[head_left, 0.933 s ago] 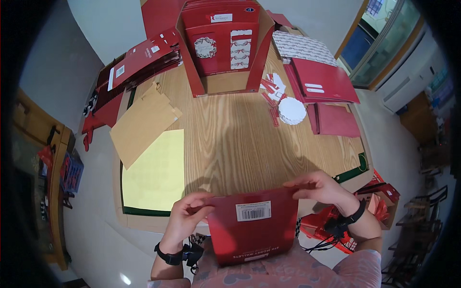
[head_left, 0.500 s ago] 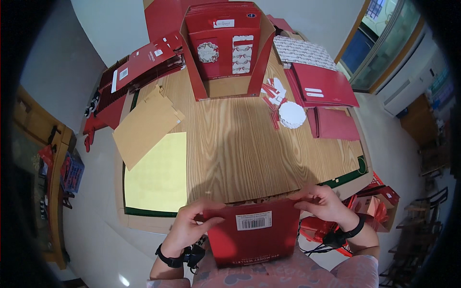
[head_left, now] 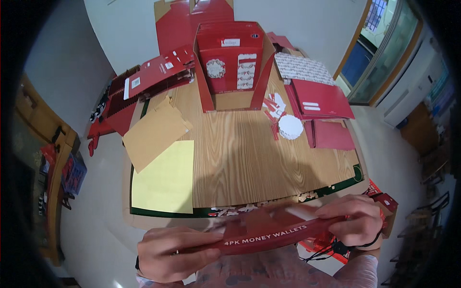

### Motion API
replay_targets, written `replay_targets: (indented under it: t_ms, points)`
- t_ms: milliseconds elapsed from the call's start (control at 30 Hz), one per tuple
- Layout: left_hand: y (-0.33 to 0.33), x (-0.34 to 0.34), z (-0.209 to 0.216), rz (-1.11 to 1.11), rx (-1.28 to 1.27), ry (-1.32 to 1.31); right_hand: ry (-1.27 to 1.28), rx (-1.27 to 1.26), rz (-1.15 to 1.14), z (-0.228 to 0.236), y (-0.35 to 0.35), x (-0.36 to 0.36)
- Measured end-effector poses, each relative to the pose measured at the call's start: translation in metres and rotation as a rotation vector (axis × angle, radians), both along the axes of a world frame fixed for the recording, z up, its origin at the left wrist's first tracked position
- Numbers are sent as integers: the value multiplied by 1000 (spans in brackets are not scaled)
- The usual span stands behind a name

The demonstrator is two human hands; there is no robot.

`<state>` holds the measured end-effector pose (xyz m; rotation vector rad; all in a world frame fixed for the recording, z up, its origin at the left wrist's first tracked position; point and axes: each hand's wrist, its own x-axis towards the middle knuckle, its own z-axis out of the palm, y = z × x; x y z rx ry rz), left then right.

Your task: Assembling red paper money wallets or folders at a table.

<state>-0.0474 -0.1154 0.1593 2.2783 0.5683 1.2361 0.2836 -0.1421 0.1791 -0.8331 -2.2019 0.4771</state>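
On the far left of the wooden table (head_left: 240, 158) lies a stack of flat red cartons (head_left: 149, 77), its count unclear from this angle. Next come two sheets: one brown envelope (head_left: 154, 132) overlapping one yellow sheet (head_left: 165, 180) below it. At the table's back stands one open red display box (head_left: 233, 62). Right of it lie a small scatter of red-and-white cards (head_left: 272, 103), one round white doily (head_left: 290, 127), one patterned sheet (head_left: 302, 67) and two red folders (head_left: 319, 98).

Near the lower edge, the left hand (head_left: 173, 252) is closed around the left end of one flat red pack (head_left: 269, 230), thumb on top. The pack is tilted almost edge-on, spanning between both hands above the person's lap, just short of the table's near edge. The right hand (head_left: 355, 218) pinches its right end, fingers over the top.
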Motion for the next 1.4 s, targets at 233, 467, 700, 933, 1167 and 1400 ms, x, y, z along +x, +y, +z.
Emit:
replay_targets:
  t_ms: [233,467,700,933,1167,1400]
  points:
    - [-2,18,-7,204,-136,158,-207,205,-76,-23,15,-8]
    - [1,26,-38,202,-210,286,-313,124,-119,-51,15,-22]
    - [1,37,-45,270,-128,321,-374,56,-129,-59,18,-33]
    - [-1,43,-49,267,-174,302,-394,106,-147,-77,18,-38]
    - [1,42,-56,262,-166,302,-288,116,-174,-79,19,-41]
    - [6,35,-66,284,-95,307,-262,166,-161,-102,28,-46]
